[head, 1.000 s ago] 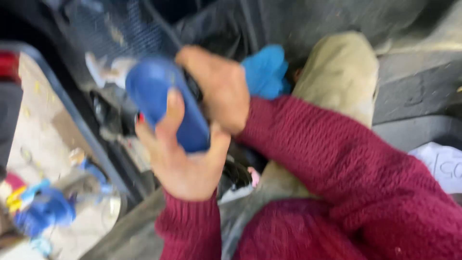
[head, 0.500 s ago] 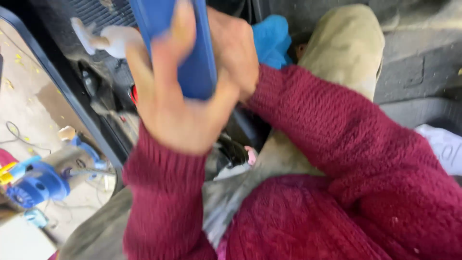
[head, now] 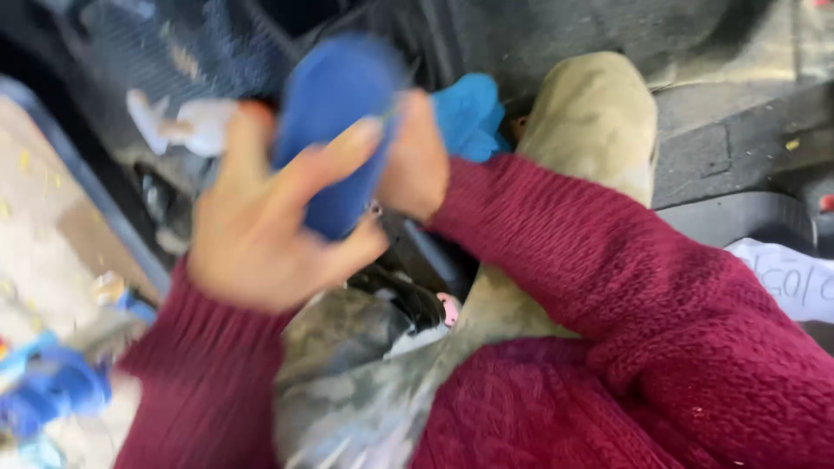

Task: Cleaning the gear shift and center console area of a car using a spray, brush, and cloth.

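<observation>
- Gripping a blue oblong object (head: 334, 130) from the front, the left hand (head: 261, 230) curls its fingers around it.
- Behind it, the right hand (head: 417, 161) presses against the same object.
- White paper sign (head: 795, 278) lies at right edge, beside the maroon sleeve (head: 608, 260).

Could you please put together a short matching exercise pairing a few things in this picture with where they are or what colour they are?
Things:
1. blue object
2. sleeves
3. white paper
4. blue cloth

Descriptions:
A. dark red knit
B. at the right edge of the picture
C. held between the left hand and the right hand
D. lying behind the right hand, beside the tan trouser leg

Pairs: 1-C, 2-A, 3-B, 4-D
</observation>
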